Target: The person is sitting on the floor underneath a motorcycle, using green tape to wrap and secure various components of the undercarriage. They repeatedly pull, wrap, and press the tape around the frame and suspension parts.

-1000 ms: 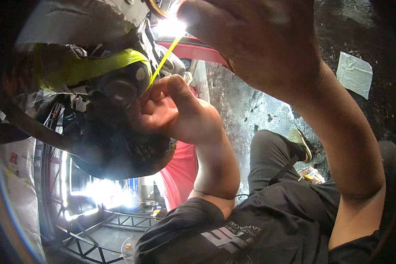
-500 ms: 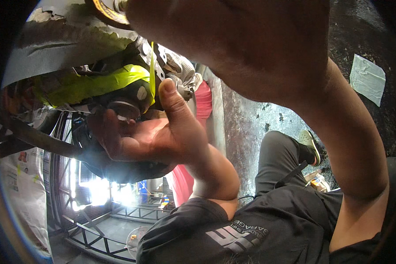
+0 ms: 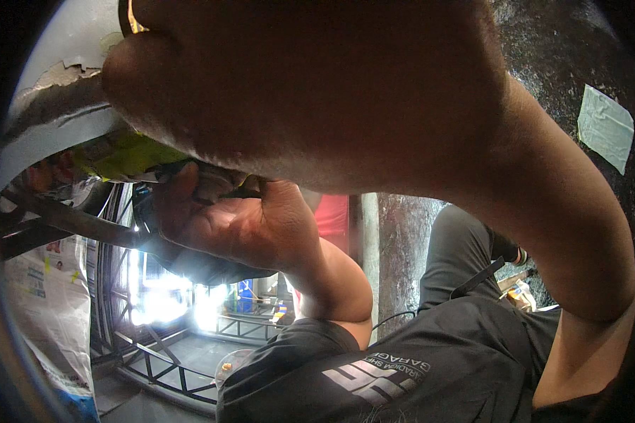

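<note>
My right hand [image 3: 310,92] fills the top of the view, close and dark. Its fingers are bent beside a pale grey panel with a ragged, flaking edge [image 3: 63,74]. A sliver of a round yellow-and-black thing [image 3: 128,20] shows at those fingers; its kind is unclear. Below, my left hand [image 3: 226,222] is palm up, fingers curled against a dark part under the panel. Its thumb tip and whatever it grips are mostly hidden by my right hand. Bright yellow-green tape [image 3: 130,156] runs along the part just beyond the left fingers.
Printed paper sheeting [image 3: 49,296] hangs at the left beside a dark bar [image 3: 70,222]. Strong light glares behind my left forearm, above a metal truss [image 3: 169,370]. A red cloth-like surface [image 3: 331,218] lies beyond. A pale sheet [image 3: 605,128] is on the stained floor at right.
My right hand has moved left and down, covering most of the taped part and my left thumb. Less of the round yellow-and-black thing shows. The left fingers stay curled under the part.
</note>
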The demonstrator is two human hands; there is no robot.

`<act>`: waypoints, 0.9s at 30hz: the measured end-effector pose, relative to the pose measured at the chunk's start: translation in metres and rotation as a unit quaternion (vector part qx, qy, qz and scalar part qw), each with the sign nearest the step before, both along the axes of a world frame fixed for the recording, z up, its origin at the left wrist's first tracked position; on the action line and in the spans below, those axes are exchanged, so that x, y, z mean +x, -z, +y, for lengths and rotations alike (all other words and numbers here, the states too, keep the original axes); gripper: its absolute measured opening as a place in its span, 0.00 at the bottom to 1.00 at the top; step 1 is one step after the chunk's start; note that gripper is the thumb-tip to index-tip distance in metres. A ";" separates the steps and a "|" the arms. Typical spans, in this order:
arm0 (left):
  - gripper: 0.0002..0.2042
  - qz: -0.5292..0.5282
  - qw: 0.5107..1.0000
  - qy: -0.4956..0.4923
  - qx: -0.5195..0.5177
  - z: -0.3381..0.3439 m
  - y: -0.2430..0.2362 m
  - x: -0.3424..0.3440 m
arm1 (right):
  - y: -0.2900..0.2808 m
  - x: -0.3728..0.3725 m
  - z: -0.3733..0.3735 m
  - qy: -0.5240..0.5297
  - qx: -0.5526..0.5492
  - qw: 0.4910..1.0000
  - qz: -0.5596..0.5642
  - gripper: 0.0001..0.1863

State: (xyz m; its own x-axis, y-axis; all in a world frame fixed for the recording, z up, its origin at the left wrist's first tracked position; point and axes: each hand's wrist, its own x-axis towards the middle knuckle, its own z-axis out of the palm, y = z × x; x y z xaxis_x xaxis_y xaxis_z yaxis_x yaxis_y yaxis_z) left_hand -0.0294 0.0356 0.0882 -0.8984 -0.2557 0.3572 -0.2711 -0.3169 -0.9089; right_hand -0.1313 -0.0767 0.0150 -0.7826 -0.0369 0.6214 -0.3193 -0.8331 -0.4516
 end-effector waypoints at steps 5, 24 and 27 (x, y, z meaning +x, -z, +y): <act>0.27 0.172 0.981 0.032 0.087 0.004 0.007 0.014 | -0.004 -0.004 0.000 0.000 0.002 1.000 -0.003 0.09; 0.15 0.267 0.932 0.143 0.200 -0.006 0.022 -0.008 | 0.005 -0.029 0.016 0.018 0.024 0.999 0.032 0.11; 0.16 0.322 0.900 0.187 0.228 -0.007 0.028 -0.011 | 0.009 -0.029 0.015 -0.019 -0.028 0.999 0.007 0.11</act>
